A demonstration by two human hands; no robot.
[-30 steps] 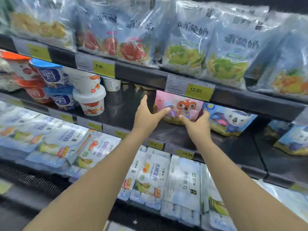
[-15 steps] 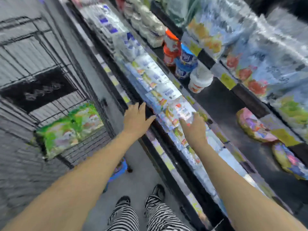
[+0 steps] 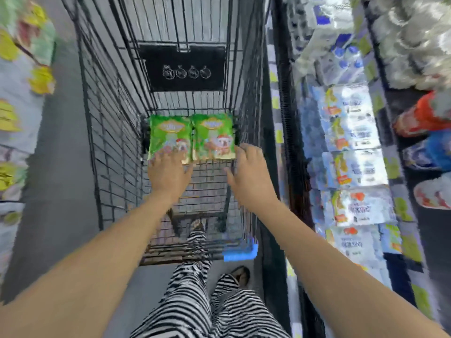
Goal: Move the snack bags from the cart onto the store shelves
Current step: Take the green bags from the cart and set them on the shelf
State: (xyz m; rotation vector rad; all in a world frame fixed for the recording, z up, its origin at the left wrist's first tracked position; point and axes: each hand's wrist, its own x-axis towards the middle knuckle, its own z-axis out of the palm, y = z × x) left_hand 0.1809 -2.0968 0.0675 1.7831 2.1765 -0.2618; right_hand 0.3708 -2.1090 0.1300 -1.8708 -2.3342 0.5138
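Two green snack bags lie side by side on the raised seat of a black wire cart [image 3: 114, 118]: the left green bag [image 3: 169, 135] and the right green bag [image 3: 213, 135]. My left hand [image 3: 168, 174] is spread open, its fingertips over the near edge of the left bag. My right hand [image 3: 249, 174] is open too, its fingers at the near right corner of the right bag. Neither hand holds anything. The view is blurred by motion.
Store shelves [image 3: 353, 154] packed with blue-white bags and cups run along the right, close to the cart's side. More shelved goods [image 3: 22, 93] line the left across a grey floor aisle. My striped trousers [image 3: 195, 289] and shoes stand behind the cart's blue-cornered rear edge.
My view swung from the shelf with the pink and blue bags round to the cart. Both empty hands left the shelf and came down over the two green bags.
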